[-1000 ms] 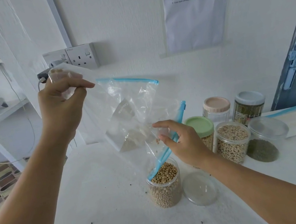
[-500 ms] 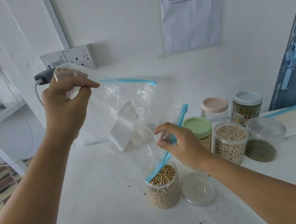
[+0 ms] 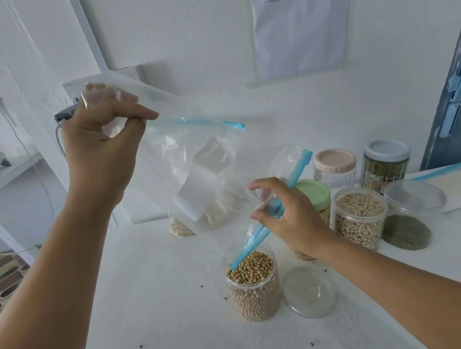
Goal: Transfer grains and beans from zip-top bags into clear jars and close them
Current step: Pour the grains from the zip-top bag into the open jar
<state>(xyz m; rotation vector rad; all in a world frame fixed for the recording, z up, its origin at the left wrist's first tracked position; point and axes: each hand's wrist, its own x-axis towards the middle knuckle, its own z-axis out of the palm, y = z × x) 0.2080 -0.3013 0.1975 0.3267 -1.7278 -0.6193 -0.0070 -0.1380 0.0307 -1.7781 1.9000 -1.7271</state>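
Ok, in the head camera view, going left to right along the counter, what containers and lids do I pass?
Open jar of soybeans → loose clear lid → open jar of pale beans → tilted clear-lidded jar of green grains. The green-lidded jar is partly hidden behind the right hand, so I leave it out.

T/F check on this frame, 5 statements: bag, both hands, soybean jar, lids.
1. The left hand holds a corner of the zip-top bag raised. True.
2. The soybean jar has its lid on. False: it is open, and a clear lid lies on the counter beside it.
3. The right hand pinches the bag near its blue zip strip. True.
4. The bag is full of beans. False: it looks nearly empty, with a few beans left in the raised corner.
5. The green-lidded jar stands in front of the soybean jar. False: it stands behind it, partly hidden by the right hand.
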